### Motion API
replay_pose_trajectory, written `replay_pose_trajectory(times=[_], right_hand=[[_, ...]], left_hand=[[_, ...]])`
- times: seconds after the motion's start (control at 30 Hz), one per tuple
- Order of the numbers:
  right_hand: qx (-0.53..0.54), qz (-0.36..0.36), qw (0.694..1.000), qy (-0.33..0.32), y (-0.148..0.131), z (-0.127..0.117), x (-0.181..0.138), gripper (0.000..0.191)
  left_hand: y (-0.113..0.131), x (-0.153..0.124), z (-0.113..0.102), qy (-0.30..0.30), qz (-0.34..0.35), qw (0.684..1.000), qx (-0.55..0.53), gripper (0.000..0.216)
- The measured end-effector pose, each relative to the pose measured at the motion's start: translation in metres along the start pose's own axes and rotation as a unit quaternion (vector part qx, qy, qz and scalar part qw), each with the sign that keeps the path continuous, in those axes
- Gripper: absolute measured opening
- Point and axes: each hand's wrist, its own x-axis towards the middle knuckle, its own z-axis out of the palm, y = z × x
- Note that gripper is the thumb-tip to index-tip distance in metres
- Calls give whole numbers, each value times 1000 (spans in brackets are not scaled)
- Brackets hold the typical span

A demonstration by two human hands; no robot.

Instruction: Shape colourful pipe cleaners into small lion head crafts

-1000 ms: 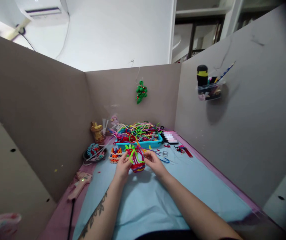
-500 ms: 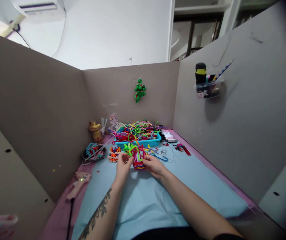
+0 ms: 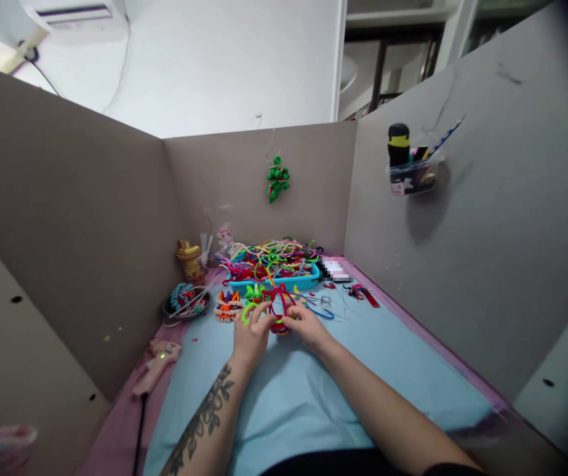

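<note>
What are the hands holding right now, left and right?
Left hand: closed, fingers pinching a bright-green fuzzy strand.
Right hand: closed, fingertips gripping a rounded, mostly red openwork piece of fuzzy strands.

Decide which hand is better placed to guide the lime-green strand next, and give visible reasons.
Probably the left hand: the lime-green strand loops right beside it and seems pinched there. The right hand is at the right side of the red piece, apparently steadying it.
</note>
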Motion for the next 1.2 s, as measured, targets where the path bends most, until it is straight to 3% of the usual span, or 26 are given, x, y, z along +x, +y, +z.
replay_pose_trajectory(times=[0.1,0.27,0.43,0.67,0.87,1.2], right_hand=[[-17,-23,999,29,3,1,1,22],[-53,-45,995,74,6,6,2,19],[-50,-42,995,77,10,7,4,19],[-35,-38,998,37,8,1,3,19],[-10,-35,999,12,-1,0,1,24],[120,46,991,17,4,6,2,34]], left_hand=[[3,1,-3,6,3,1000,13,15],[7,4,-5,-6,-63,998,0,20],[0,3,3,-19,-134,986,-99,16],[-13,2,12,-48,-276,916,-285,18],[-12,6,6,-134,-267,859,-415,21],[-10,6,8,-129,-305,822,-463,21]])
